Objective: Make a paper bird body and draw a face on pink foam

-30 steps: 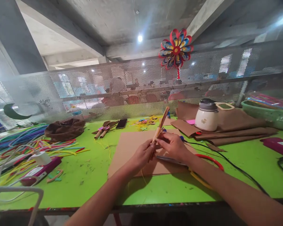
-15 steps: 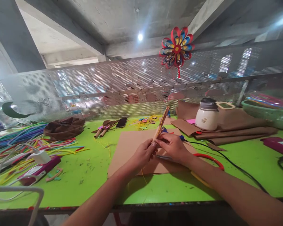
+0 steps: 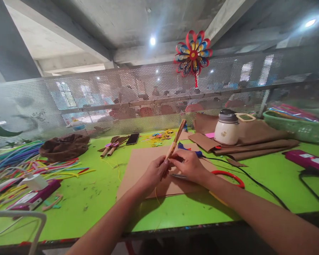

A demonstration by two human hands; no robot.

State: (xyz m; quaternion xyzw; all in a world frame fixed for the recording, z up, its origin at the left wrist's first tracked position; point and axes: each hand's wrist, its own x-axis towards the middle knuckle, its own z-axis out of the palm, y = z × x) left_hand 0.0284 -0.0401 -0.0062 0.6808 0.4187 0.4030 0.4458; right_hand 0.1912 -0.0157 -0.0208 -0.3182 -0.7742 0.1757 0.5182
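In the head view, a narrow folded piece of brown paper (image 3: 177, 137) stands tilted up between my hands. My left hand (image 3: 156, 170) is closed around its lower end. The fingertips of my right hand (image 3: 190, 165) are pinched against the paper just above the left thumb; any thread between them is too small to make out. A thin yellow thread (image 3: 156, 195) hangs below my left hand. Under both hands lies a flat brown cardboard sheet (image 3: 137, 163). Scissors with a red handle loop (image 3: 240, 181) lie partly hidden beneath my right hand and forearm.
A blue glue gun (image 3: 199, 153) with a black cord lies behind my right hand. Two brown paper pieces (image 3: 112, 147), a phone (image 3: 133, 139) and yellow scraps (image 3: 159, 136) lie farther back. Right: a jar (image 3: 227, 129), brown sheets (image 3: 263, 136), a green basket (image 3: 295, 122). Left: colourful strands (image 3: 13, 156), a power strip (image 3: 39, 193).
The whole view has shifted slightly, so things appear farther left. The paper stands a little more edge-on. Both hands keep nearly the same hold on it.
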